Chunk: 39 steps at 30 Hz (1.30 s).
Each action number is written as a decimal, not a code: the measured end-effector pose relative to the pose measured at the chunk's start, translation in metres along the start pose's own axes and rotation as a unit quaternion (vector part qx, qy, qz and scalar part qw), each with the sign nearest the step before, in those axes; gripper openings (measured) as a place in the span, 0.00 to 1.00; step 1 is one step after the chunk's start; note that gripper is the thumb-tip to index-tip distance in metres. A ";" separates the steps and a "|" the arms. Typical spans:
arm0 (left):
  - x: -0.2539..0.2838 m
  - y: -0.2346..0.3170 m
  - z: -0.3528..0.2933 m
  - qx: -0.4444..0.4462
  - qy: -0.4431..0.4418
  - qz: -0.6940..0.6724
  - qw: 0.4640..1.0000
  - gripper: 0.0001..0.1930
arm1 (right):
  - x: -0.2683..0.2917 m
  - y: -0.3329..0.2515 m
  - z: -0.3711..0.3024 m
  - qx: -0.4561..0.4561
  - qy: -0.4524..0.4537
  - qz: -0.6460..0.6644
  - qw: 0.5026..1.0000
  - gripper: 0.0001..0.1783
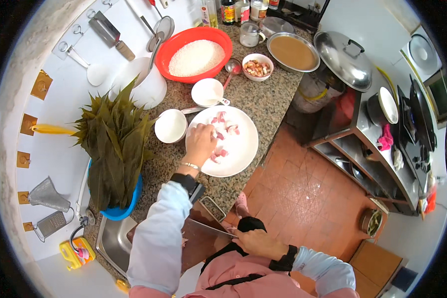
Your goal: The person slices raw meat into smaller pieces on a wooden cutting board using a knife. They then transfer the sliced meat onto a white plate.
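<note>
My left hand (202, 144) reaches over the white plate (246, 154), fingers pinched together at a piece of meat; their undersides are hidden. Pink and white meat chunks (232, 130) lie scattered on that plate. Lower down, my right hand (260, 244) is wrapped round the handle of a kitchen knife (211, 230). The blade points left over a brown cutting board (198, 251), where a small scrap of meat shows. Beside the plate stand a white bowl (171, 126) and a white cup with a handle (207, 92).
Long green leaves (115, 149) fill a blue basin (119, 212) at left, by the sink (110, 243). Farther back are a red basin (186, 38) of white rice, a bowl of nuts (258, 67) and a pan of brown liquid (293, 52). A stove shelf (382, 149) stands right.
</note>
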State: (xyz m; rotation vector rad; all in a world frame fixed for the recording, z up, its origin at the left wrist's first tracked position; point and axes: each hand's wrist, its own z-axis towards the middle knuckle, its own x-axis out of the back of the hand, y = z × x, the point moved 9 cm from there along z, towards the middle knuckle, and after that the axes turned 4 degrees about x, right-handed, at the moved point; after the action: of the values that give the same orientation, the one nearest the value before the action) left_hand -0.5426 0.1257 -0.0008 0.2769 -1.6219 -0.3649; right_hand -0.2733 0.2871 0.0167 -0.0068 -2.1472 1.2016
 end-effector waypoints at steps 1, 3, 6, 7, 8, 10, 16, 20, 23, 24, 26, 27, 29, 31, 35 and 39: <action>-0.008 -0.002 0.008 0.024 0.006 0.012 1.000 0.15 | -0.004 0.005 0.000 -0.008 -0.002 0.006 1.000 0.21; -0.022 -0.012 0.013 0.068 -0.019 -0.097 0.993 0.14 | -0.005 0.009 0.001 -0.001 0.012 0.014 1.000 0.22; -0.047 -0.030 0.009 0.169 -0.140 -0.408 0.886 0.13 | -0.003 0.008 0.001 0.013 0.028 0.027 0.999 0.20; -0.053 -0.033 0.003 0.205 -0.188 -0.524 0.805 0.13 | 0.000 0.007 0.003 0.000 0.014 0.030 0.999 0.20; -0.040 -0.021 0.000 0.187 -0.218 -0.567 0.772 0.15 | 0.003 0.008 0.003 -0.012 0.003 0.033 0.999 0.19; -0.030 -0.018 -0.004 0.190 -0.243 -0.630 0.712 0.16 | -0.005 0.011 0.004 0.011 -0.013 0.019 1.000 0.21; -0.021 -0.020 -0.007 0.179 -0.234 -0.650 0.700 0.14 | 0.004 0.004 0.007 0.017 0.022 0.003 1.000 0.17; -0.016 -0.017 -0.008 0.170 -0.233 -0.593 0.752 0.13 | 0.005 0.003 0.007 0.023 0.048 -0.006 0.999 0.18; -0.011 -0.021 -0.010 0.158 -0.217 -0.548 0.792 0.16 | 0.007 0.000 0.007 -0.005 0.010 0.020 1.000 0.17; -0.007 -0.021 -0.009 0.127 -0.194 -0.529 0.816 0.16 | 0.004 0.001 0.007 -0.015 -0.007 0.019 1.000 0.17; 0.001 -0.017 -0.007 0.063 -0.149 -0.487 0.858 0.18 | -0.001 0.004 0.007 -0.038 -0.041 0.015 0.998 0.16; 0.008 -0.016 -0.010 0.033 -0.115 -0.431 0.895 0.20 | -0.001 0.002 0.006 -0.021 -0.024 0.002 0.999 0.16; 0.028 -0.006 -0.023 -0.026 -0.046 -0.308 0.950 0.23 | -0.003 0.001 0.006 0.013 0.010 -0.022 1.000 0.16; 0.035 -0.010 -0.036 0.034 -0.083 -0.357 0.930 0.24 | -0.004 0.008 0.006 0.011 0.037 -0.029 0.999 0.16; 0.104 -0.043 -0.118 0.071 -0.001 -0.396 0.915 0.16 | -0.002 -0.001 0.007 0.023 0.049 0.006 0.999 0.16; 0.153 -0.113 -0.255 0.174 0.163 -0.362 0.901 0.13 | -0.015 0.007 0.008 -0.024 0.006 0.069 0.997 0.16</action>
State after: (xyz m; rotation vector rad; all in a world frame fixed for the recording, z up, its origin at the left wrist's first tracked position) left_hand -0.3059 -0.0555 0.1106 1.1702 -1.1926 -0.5512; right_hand -0.2678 0.2802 0.0005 -0.1844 -2.1943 1.2243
